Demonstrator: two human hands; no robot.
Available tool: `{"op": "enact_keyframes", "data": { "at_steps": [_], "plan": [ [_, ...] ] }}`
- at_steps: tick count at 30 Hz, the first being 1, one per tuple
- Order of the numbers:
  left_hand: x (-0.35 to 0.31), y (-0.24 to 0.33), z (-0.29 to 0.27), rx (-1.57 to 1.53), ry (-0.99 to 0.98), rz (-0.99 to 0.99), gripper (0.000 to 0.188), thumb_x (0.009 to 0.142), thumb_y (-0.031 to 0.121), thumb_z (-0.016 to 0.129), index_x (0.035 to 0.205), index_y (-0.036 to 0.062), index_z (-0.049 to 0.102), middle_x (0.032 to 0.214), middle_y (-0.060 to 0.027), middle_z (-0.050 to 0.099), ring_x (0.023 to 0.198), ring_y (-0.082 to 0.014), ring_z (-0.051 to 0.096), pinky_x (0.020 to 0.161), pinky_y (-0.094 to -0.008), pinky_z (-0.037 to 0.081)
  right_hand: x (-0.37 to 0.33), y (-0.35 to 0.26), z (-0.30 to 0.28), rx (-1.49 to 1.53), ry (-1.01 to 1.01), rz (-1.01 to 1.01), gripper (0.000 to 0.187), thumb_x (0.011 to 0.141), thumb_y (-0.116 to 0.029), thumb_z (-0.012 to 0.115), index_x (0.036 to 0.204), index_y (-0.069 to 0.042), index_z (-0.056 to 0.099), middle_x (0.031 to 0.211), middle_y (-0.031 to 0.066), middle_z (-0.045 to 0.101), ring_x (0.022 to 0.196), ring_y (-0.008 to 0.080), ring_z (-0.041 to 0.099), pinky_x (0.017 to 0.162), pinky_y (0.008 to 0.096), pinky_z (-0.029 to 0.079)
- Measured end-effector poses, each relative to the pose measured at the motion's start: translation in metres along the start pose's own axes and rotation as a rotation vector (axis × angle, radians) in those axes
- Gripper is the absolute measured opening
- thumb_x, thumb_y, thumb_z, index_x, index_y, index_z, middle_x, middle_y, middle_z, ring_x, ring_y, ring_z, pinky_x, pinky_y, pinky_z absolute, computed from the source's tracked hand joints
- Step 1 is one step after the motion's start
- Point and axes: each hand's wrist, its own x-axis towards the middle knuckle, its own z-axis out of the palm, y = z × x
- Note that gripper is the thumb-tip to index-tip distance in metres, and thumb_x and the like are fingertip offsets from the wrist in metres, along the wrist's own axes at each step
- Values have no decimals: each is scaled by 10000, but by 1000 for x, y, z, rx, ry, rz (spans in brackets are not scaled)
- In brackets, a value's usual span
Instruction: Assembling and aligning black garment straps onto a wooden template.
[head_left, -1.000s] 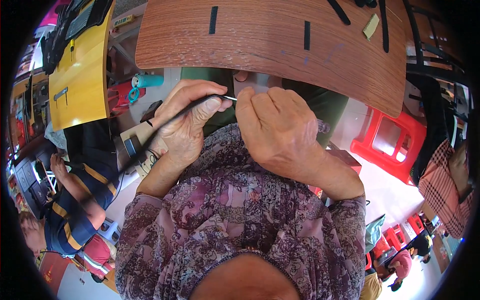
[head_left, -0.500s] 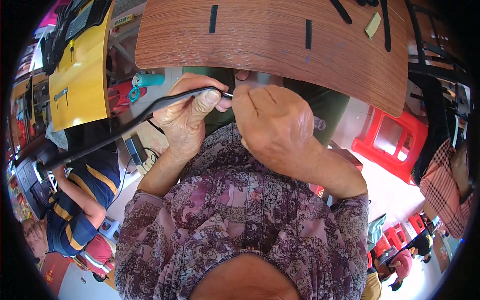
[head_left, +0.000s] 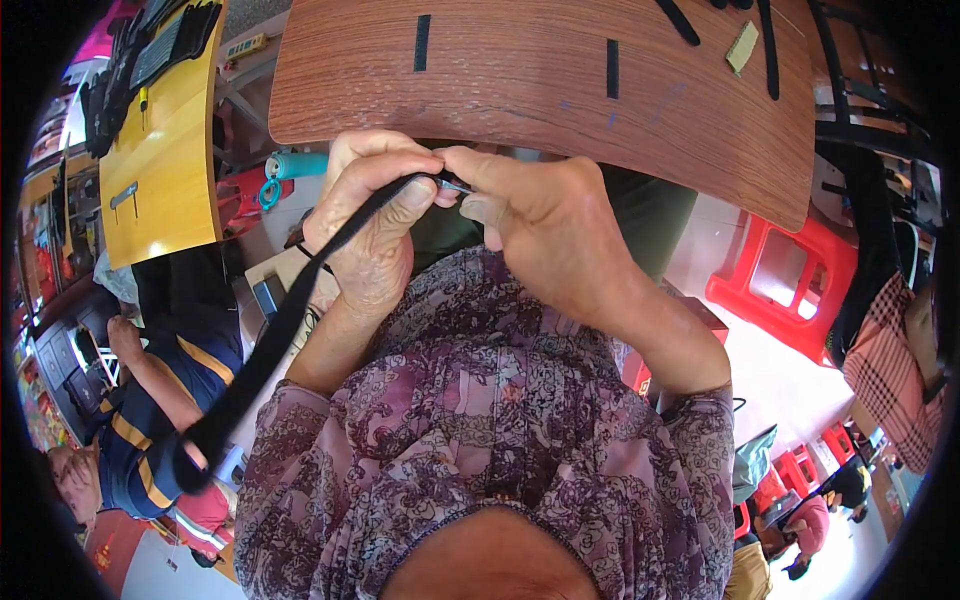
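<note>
A long black strap (head_left: 300,305) is pinched at one end between the thumb and fingers of my left hand (head_left: 365,215). Its free length slopes down to the lower left, with its end hanging in the air. My right hand (head_left: 550,215) is closed beside the pinched end, its fingers touching those of my left hand. A thin, shiny metal piece (head_left: 456,187) shows between the two hands, in my right hand's grip against the strap's end. The rest of this piece is hidden, so I cannot tell its kind. Both hands are above my lap.
Ahead stands a brown wooden table (head_left: 520,100) bearing short black strips (head_left: 613,70), longer black straps (head_left: 678,20) and a yellowish block (head_left: 741,47). A yellow table (head_left: 160,200) and a teal bottle (head_left: 300,163) are left, near a seated person (head_left: 170,390). A red stool (head_left: 780,275) stands right.
The strap's free end has swung down and toward me. My right hand has turned, with its thumb and fingers now showing at the strap's end. My left hand keeps its pinch.
</note>
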Motion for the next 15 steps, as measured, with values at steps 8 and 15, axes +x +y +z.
{"op": "enact_keyframes", "data": {
  "at_steps": [8, 15],
  "plan": [
    [-2, -11, 0, -214, 48, -195, 166, 817, 55, 647, 922, -70, 619, 954, -134, 537, 705, -197, 613, 622, -283, 537, -2, 10, 10, 29, 30, -14, 372, 731, 67, 551, 1065, -59, 656, 607, 107, 577, 465, 163, 517, 447, 273, 420],
    [-3, -5, 8, -373, 192, -416, 208, 869, 99, 599, 972, -77, 564, 891, -150, 600, 691, -203, 624, 617, -312, 532, -1, 11, 14, -162, 167, -134, 439, 665, 59, 559, 1070, -84, 649, 552, 95, 535, 480, 218, 555, 426, 332, 414]
  ]
}}
